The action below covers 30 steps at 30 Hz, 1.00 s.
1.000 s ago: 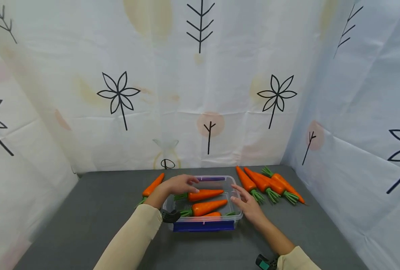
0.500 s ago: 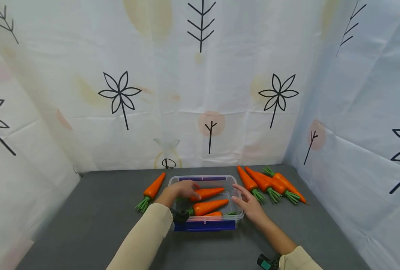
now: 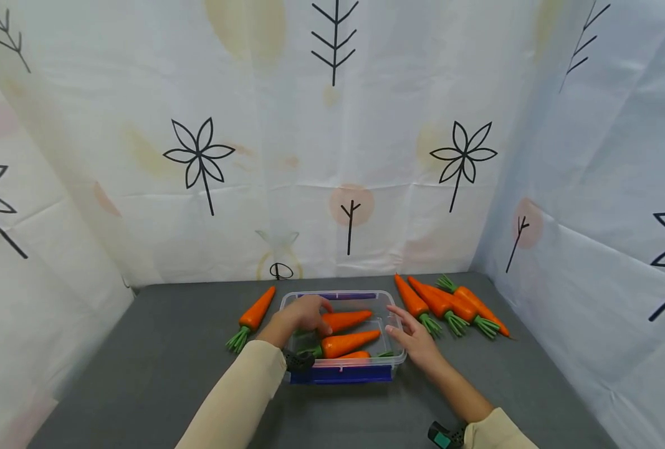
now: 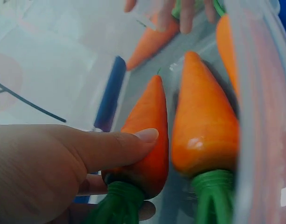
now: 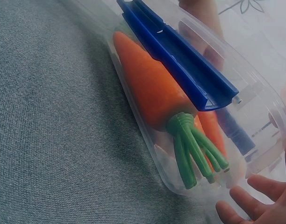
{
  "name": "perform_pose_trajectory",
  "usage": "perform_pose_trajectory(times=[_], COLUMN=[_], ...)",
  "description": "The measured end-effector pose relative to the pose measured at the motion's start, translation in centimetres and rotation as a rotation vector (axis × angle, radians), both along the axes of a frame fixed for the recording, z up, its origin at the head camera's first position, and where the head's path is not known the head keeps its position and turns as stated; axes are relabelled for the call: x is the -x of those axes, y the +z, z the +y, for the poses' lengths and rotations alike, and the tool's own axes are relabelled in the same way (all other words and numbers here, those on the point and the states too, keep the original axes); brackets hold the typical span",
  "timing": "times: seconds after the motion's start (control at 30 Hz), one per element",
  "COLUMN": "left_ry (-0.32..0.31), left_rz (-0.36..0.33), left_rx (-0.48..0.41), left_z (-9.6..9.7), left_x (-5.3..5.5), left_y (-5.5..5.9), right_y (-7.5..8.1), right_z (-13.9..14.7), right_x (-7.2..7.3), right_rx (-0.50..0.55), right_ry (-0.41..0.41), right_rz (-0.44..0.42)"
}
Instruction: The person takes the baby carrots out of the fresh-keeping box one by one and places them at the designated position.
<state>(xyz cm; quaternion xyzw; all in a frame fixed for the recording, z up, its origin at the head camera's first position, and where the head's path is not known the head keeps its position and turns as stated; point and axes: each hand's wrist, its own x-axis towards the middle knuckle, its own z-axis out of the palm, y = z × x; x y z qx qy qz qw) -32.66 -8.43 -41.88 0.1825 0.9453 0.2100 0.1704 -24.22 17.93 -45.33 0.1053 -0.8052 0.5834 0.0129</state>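
Observation:
A clear plastic box (image 3: 397, 360) with blue clips holds three orange toy carrots with green tops. My left hand (image 3: 308, 313) reaches into the box and grips the thick end of the far carrot (image 3: 348, 319). In the left wrist view the thumb lies over this carrot (image 4: 147, 135) and fingers curl under it, with a second carrot (image 4: 203, 126) beside it. My right hand (image 3: 413, 337) rests with straight fingers against the box's right rim. The right wrist view shows the near carrot (image 5: 147, 84) behind the blue clip (image 5: 180, 60).
One loose carrot (image 3: 256, 310) lies on the grey table (image 3: 158, 362) left of the box. Several more carrots (image 3: 444, 305) lie in a row to the right, near the back corner. Patterned cloth walls close in the back and both sides.
My left hand has moved from the box's left rim down into the box and closed on the far carrot. The right hand has stayed by the right rim.

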Motion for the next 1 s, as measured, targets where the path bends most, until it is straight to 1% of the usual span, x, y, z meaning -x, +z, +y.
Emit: perform_pose_trajectory(times=[0.1, 0.2, 0.23, 0.33, 0.43, 0.5, 0.6, 0.7, 0.83, 1.0], left_ry=[0.006, 0.002, -0.001, -0.007, 0.003, 0.022, 0.065, 0.116, 0.188, 0.313], left_rz=[0.007, 0.02, 0.025, 0.044, 0.069, 0.09, 0.13, 0.167, 0.203, 0.289], left_rx=[-0.055, -0.109, -0.126, -0.177, -0.226, -0.256, -0.303, -0.365, -0.463, -0.534], left_z=[-0.3, -0.8, -1.0, -1.7, -2.4, -2.7, -3.2, -3.8, -4.7, -5.8], left_x=[-0.2, -0.4, -0.4, -0.7, -1.1, -1.4, -2.1, -2.9, -3.9, -4.7], left_y=[0.5, 1.0, 1.0, 1.3, 1.7, 2.1, 2.6, 2.7, 2.1, 1.3], right_y=[-1.0, -2.1, -2.3, -2.4, -2.2, -2.2, -2.2, -2.2, -2.1, -2.0], right_z=[0.3, 0.6, 0.7, 0.8, 0.8, 0.7, 0.6, 0.5, 0.5, 0.4], right_x=[0.6, 1.3, 1.4, 1.5, 1.5, 1.5, 1.5, 1.3, 1.1, 1.1], right_rx=[-0.002, 0.016, 0.02, 0.032, 0.037, 0.036, 0.036, 0.039, 0.029, 0.035], right_ry=[-0.004, -0.01, -0.01, -0.012, -0.013, -0.015, -0.014, -0.016, -0.016, -0.006], right_rz=[0.004, -0.014, -0.016, -0.015, -0.012, -0.015, -0.017, -0.02, -0.014, -0.009])
